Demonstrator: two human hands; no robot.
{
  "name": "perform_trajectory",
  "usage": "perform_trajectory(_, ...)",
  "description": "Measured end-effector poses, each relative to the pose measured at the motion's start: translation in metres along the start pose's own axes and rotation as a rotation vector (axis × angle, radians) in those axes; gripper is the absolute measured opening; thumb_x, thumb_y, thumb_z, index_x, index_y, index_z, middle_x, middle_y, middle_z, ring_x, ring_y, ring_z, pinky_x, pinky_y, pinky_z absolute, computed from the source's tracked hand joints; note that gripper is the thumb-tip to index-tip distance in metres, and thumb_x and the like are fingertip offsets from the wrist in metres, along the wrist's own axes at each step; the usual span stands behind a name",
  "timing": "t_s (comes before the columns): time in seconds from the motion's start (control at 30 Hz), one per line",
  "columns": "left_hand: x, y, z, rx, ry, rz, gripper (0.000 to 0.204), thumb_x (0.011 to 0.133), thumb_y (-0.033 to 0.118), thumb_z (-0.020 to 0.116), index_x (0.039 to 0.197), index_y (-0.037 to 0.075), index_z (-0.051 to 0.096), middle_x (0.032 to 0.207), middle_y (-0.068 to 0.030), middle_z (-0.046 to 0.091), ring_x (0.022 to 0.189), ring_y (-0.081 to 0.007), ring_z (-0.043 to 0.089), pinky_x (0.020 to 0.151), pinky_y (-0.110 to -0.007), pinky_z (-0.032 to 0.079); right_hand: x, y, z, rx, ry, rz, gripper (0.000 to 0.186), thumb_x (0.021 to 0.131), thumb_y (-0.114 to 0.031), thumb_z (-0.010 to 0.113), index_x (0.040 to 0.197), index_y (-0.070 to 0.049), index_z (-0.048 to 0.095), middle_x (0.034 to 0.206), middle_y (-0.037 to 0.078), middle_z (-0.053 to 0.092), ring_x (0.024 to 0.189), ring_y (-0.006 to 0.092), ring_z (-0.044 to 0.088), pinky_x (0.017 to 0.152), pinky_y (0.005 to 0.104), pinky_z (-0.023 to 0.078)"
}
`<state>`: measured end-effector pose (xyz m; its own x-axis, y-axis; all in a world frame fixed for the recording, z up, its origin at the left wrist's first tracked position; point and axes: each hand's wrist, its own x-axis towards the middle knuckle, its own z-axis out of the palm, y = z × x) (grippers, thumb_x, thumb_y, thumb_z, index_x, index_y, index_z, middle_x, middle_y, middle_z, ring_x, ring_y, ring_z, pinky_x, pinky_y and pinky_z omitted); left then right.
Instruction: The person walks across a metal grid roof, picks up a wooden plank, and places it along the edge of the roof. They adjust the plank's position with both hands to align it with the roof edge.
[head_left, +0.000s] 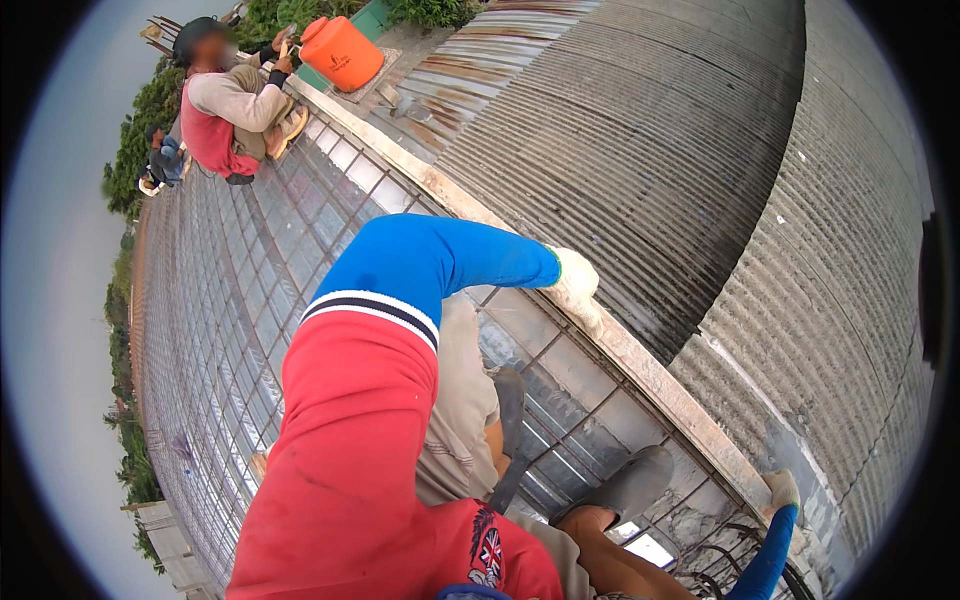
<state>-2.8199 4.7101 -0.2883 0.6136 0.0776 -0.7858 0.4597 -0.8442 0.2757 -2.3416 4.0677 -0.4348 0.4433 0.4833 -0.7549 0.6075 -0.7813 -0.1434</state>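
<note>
My left hand [575, 285], in a whitish knit glove, grips the long pale wooden board [655, 378] that edges the deck. Its fingers bend down against the board, and part of them is hidden. Farther along the same board, at the lower right, my gloved right hand [782, 490] is curled at its outer edge; most of its fingers are hard to see. Beneath me spreads a steel rebar mesh [560, 335] over shiny metal decking. A dark rubber clog [635, 480] on my foot stands on the mesh, close to the board.
Corrugated roofing sheets [640, 150] lie below and beyond the board. Another person [225, 110] squats at the far left, near an orange water jug [342, 53]. More people [165, 160] are farther back. Dark bent bars or cables [715, 575] stick up near my right arm.
</note>
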Motion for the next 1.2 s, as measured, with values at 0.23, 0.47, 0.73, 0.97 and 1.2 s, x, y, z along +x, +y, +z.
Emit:
perform_trajectory(0.23,0.004,-0.008,0.012,-0.018,0.020,-0.005,0.105,0.076,0.094,0.065,0.110,-0.004,0.081,0.115,-0.0283,0.078,0.110,-0.0433,0.074,0.097,-0.051,0.056,-0.005,-0.065,-0.014,0.184,-0.071,0.426,0.036,0.075,-0.014,0.082,0.110,-0.021,0.085,0.095,0.014,0.079,0.091,0.0350,0.078,0.082,0.0411,0.063)
perform_trajectory(0.47,0.013,-0.005,0.005,0.007,0.010,0.034,0.106,0.075,0.095,0.065,0.110,-0.004,0.082,0.117,-0.0283,0.077,0.111,-0.0436,0.074,0.097,-0.051,0.056,-0.011,-0.008,-0.005,-0.061,-0.029,-0.049,0.036,0.077,-0.016,0.081,0.113,-0.021,0.084,0.094,0.014,0.079,0.089,0.0353,0.077,0.083,0.0424,0.062)
perform_trajectory(0.73,0.003,-0.004,0.008,0.001,0.015,-0.038,0.091,0.076,0.084,0.073,0.109,0.000,0.083,0.110,-0.0252,0.079,0.107,-0.0420,0.075,0.093,-0.049,0.058,-0.007,-0.034,-0.005,-0.250,-0.030,-0.161,0.025,0.085,-0.024,0.074,0.107,-0.018,0.085,0.093,0.019,0.078,0.091,0.0338,0.079,0.081,0.0428,0.061)
perform_trajectory(0.97,0.007,0.003,0.000,-0.008,0.040,-0.008,0.093,0.074,0.086,0.073,0.107,0.000,0.083,0.109,-0.0254,0.079,0.107,-0.0421,0.075,0.092,-0.048,0.058,-0.020,-0.024,-0.008,-0.196,0.029,-0.139,0.027,0.084,-0.025,0.077,0.104,-0.009,0.083,0.090,0.022,0.078,0.087,0.0345,0.079,0.076,0.0428,0.060)
perform_trajectory(1.2,0.002,0.003,-0.001,-0.030,0.045,-0.006,0.092,0.074,0.085,0.075,0.107,0.000,0.083,0.111,-0.0257,0.079,0.108,-0.0416,0.075,0.093,-0.048,0.057,-0.022,-0.028,-0.010,0.064,0.038,-0.189,0.036,0.085,-0.025,0.079,0.088,0.010,0.077,0.078,0.022,0.076,0.071,0.0301,0.078,0.062,0.0450,0.056)
